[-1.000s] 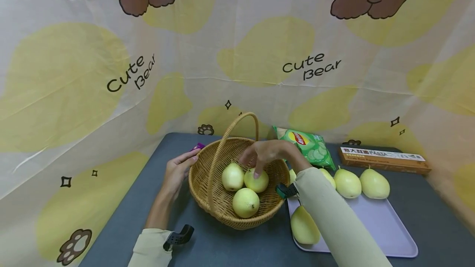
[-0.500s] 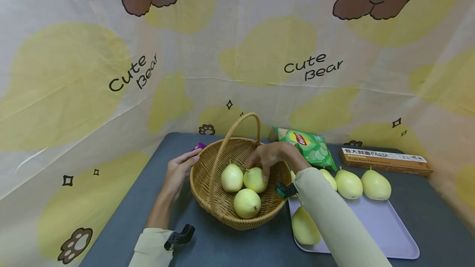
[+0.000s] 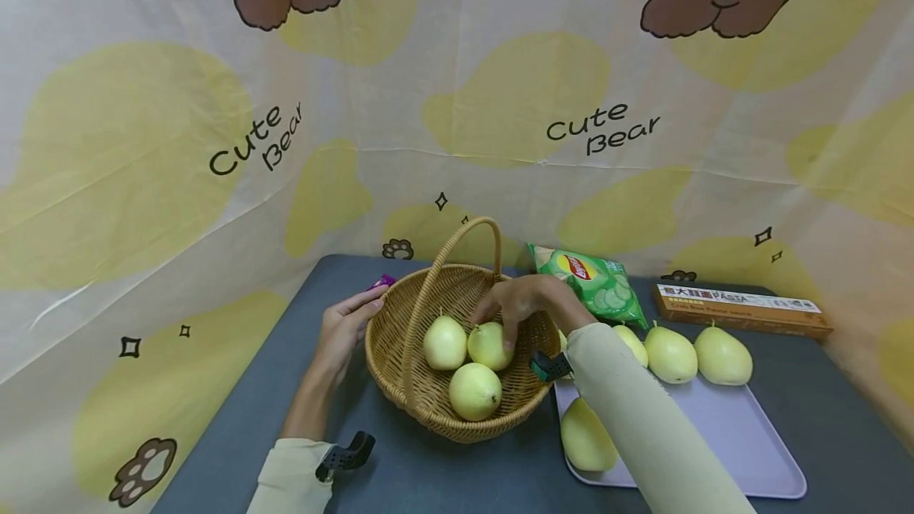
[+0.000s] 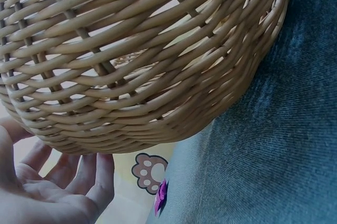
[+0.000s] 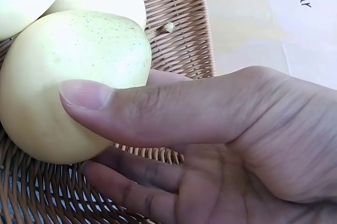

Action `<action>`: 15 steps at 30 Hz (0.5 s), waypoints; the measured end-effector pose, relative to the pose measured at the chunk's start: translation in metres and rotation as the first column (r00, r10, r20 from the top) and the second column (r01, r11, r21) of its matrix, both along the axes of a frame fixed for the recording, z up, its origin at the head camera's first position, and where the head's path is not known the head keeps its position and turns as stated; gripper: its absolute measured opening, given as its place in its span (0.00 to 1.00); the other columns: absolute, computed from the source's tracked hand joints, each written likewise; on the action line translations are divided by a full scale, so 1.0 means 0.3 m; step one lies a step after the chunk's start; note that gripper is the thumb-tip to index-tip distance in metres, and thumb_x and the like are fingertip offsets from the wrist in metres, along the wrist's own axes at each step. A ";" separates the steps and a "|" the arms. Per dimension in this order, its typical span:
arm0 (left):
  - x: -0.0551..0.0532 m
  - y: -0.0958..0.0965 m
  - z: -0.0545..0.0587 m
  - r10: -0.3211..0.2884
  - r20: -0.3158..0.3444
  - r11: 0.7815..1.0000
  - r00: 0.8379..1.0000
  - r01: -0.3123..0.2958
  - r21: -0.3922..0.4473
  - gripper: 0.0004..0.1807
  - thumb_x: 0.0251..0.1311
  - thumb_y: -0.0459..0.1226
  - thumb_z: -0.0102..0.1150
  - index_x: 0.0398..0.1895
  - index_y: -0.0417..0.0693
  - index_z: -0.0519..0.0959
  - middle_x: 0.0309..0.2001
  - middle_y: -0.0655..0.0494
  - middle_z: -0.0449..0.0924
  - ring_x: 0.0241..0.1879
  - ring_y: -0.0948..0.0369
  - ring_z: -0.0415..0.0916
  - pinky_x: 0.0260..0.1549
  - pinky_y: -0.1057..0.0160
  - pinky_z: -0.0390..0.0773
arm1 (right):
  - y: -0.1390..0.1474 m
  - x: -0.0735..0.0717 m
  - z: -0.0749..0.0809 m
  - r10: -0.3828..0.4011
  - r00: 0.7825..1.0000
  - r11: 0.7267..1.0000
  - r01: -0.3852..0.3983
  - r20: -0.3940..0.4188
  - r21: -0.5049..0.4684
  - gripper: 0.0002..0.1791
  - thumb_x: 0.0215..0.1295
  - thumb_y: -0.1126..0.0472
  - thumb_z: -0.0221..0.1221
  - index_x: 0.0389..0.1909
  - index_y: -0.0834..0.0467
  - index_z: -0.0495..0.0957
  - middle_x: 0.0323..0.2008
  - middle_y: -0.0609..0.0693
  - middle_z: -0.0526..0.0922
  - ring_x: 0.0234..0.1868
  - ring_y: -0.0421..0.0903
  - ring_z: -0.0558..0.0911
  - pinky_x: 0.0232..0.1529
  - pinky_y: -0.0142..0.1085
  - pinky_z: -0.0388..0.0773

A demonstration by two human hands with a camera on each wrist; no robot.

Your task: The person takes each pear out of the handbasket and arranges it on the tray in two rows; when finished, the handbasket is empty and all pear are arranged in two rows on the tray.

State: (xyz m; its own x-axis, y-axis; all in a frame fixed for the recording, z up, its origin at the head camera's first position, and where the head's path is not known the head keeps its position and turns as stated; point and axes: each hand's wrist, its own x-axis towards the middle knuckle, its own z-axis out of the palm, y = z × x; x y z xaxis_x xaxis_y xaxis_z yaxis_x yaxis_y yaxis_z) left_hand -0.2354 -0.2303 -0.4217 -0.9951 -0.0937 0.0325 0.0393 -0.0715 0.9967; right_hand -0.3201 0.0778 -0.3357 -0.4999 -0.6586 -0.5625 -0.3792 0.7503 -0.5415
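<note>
A wicker basket [image 3: 389, 371] with a tall handle stands mid-table, holding three pale green pears. In the head view my left hand [image 3: 344, 330] holds the basket's left side at the rim. From the left wrist, the bent fingers [image 4: 87, 174] meet the outer weave, partly hidden behind it. My right hand [image 3: 524, 300] reaches inside and grips the rear right pear [image 3: 488, 346]. In the right wrist view, its thumb lies across the stemmed pear [image 5: 79, 50] and the fingers curl beneath. Another pear [image 3: 445, 342] sits left of it, and a third pear [image 3: 474, 392] in front.
Right of the basket, a lilac tray [image 3: 735, 443] carries several pears, including one pear [image 3: 587, 435] at its front left. Behind stand a green chip bag [image 3: 596, 280] and a long pasta box [image 3: 743, 310]. A purple packet [image 3: 384, 281] peeks out behind the basket.
My right hand has lowered onto the rear right pear and closed its fingers round it; the pears have shifted slightly left. My left hand stays at the basket.
</note>
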 end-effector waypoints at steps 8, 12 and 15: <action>0.005 -0.003 0.002 -0.014 0.003 1.000 1.000 0.014 -0.006 0.23 0.77 0.40 0.62 0.70 0.40 0.79 0.72 0.47 0.76 0.59 0.63 0.83 0.52 0.64 0.86 | -0.002 -0.008 -0.009 0.041 0.999 0.999 -0.040 -0.024 0.035 0.43 0.58 0.65 0.79 0.76 0.51 0.74 0.75 0.53 0.74 0.78 0.53 0.69 0.78 0.47 0.67; 0.002 -0.003 0.001 -0.014 0.004 1.000 1.000 0.014 -0.002 0.23 0.77 0.39 0.62 0.69 0.40 0.80 0.72 0.47 0.77 0.59 0.62 0.83 0.52 0.64 0.87 | -0.002 -0.007 -0.008 0.026 0.998 0.998 -0.023 -0.051 0.053 0.42 0.57 0.62 0.80 0.74 0.51 0.76 0.74 0.53 0.75 0.77 0.54 0.70 0.76 0.49 0.69; 0.000 -0.002 -0.001 -0.014 0.001 1.000 1.000 0.014 0.001 0.22 0.77 0.39 0.62 0.69 0.40 0.80 0.72 0.47 0.76 0.59 0.63 0.83 0.51 0.64 0.87 | -0.002 -0.006 -0.006 0.015 0.997 0.998 -0.011 -0.076 0.063 0.41 0.57 0.59 0.80 0.73 0.50 0.77 0.73 0.53 0.76 0.76 0.54 0.71 0.75 0.50 0.71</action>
